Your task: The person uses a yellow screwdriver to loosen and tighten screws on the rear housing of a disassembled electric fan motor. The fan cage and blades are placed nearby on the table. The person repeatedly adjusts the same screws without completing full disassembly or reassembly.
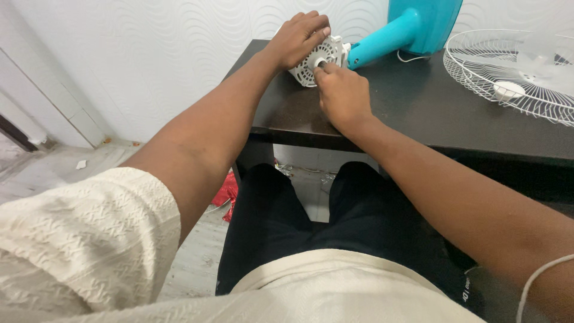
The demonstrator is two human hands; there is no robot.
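A white vented fan motor housing lies on its side at the far left end of a dark table, joined to a turquoise fan neck and base. My left hand wraps over the top of the housing and grips it. My right hand rests on the table just in front, with its fingertips pinched on the small round hub at the centre of the housing's face.
A white wire fan guard with a round centre cap lies on the table's right side. A thin white cord runs by the base. A red scrap lies on the floor under the table. The wall stands close behind.
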